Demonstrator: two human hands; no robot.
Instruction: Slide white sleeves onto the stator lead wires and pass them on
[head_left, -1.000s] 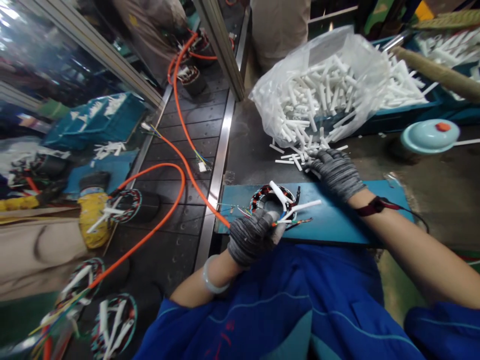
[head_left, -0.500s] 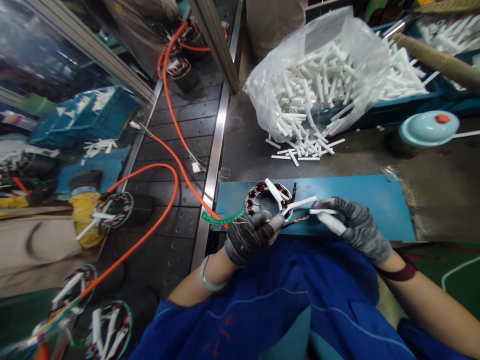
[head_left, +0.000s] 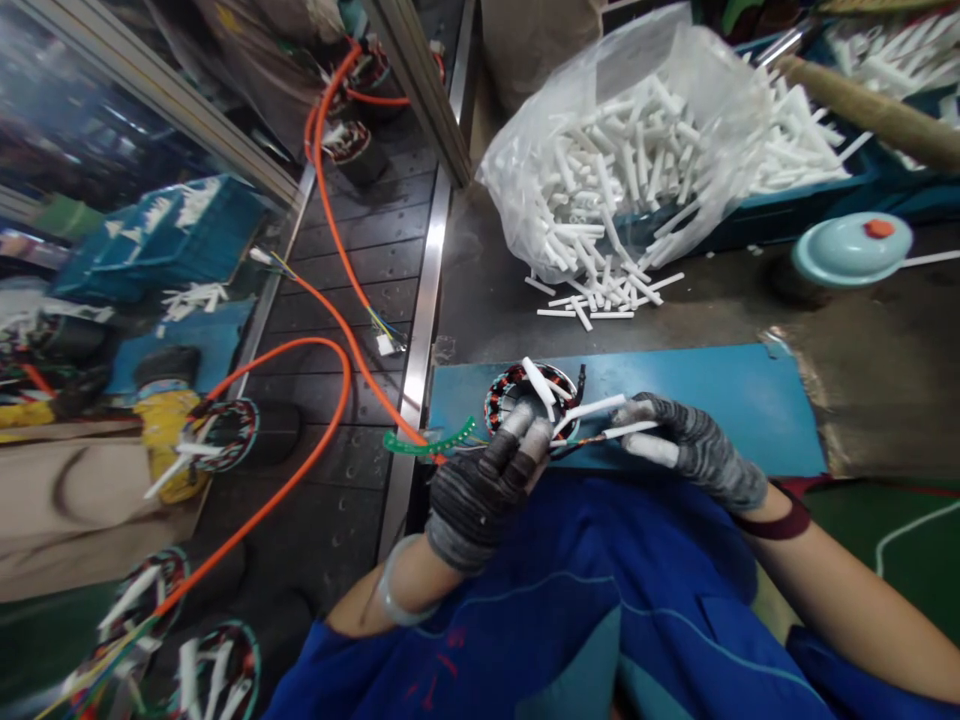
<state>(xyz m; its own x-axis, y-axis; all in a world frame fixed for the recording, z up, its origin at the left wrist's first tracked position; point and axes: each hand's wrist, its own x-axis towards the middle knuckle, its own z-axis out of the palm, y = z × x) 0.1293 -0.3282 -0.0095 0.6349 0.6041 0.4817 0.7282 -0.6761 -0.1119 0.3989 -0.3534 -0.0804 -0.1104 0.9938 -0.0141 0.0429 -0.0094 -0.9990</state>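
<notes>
A motor stator (head_left: 498, 388) with red and black windings stands on a blue mat, several white sleeves (head_left: 538, 384) sticking out of it. My left hand (head_left: 484, 490), in a grey striped glove, lies at the stator's near rim. Its fingers are closed on wires (head_left: 564, 446) that come out toward the right; the grip itself is partly hidden. Between thumb and fingers, my gloved right hand (head_left: 686, 445) pinches a white sleeve tube (head_left: 631, 430). The tube's left end meets the tip of a twisted wire. A green perforated strip (head_left: 431, 440) reaches out left of the stator.
A plastic bag (head_left: 517, 190) of white tubes spills onto the bench behind the blue mat (head_left: 720, 400). A light-blue lidded container (head_left: 851, 250) stands at right. Left runs a conveyor (head_left: 300, 480) with stators and orange cables (head_left: 334, 200); a co-worker's yellow sleeve (head_left: 161, 425) is beyond.
My right hand has moved slightly left, bringing the tube to the wire tip. My left hand has shifted a little left and down, its fingers now reaching over the stator's near rim.
</notes>
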